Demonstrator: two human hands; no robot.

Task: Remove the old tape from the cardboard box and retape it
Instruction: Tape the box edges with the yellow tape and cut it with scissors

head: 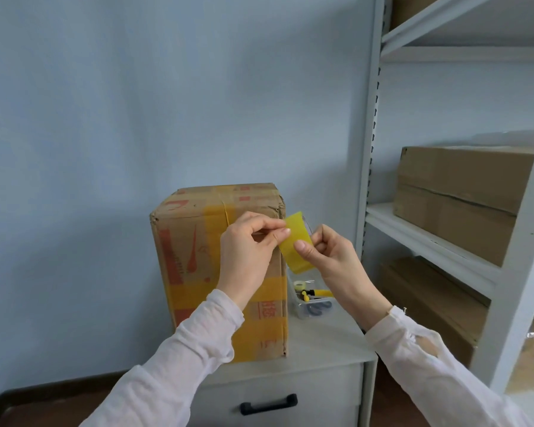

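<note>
A tall cardboard box (pixel 191 241) with red print and yellow tape bands stands upright on a small grey cabinet (pixel 321 343). In front of the box's upper right corner, both hands hold a roll of yellow tape (pixel 296 241). My right hand (pixel 330 257) grips the roll, thumb pressed on its outer face. My left hand (pixel 250 241) pinches the roll's upper left edge between thumb and fingers. The lower part of the roll hangs free beside the box's right edge.
A clear plastic tray (pixel 312 300) with a small tape roll, a yellow-handled tool and scissors sits on the cabinet right of the box. A grey metal shelving unit (pixel 367 149) with cardboard boxes (pixel 457 195) stands at the right. The cabinet drawer has a black handle (pixel 269 403).
</note>
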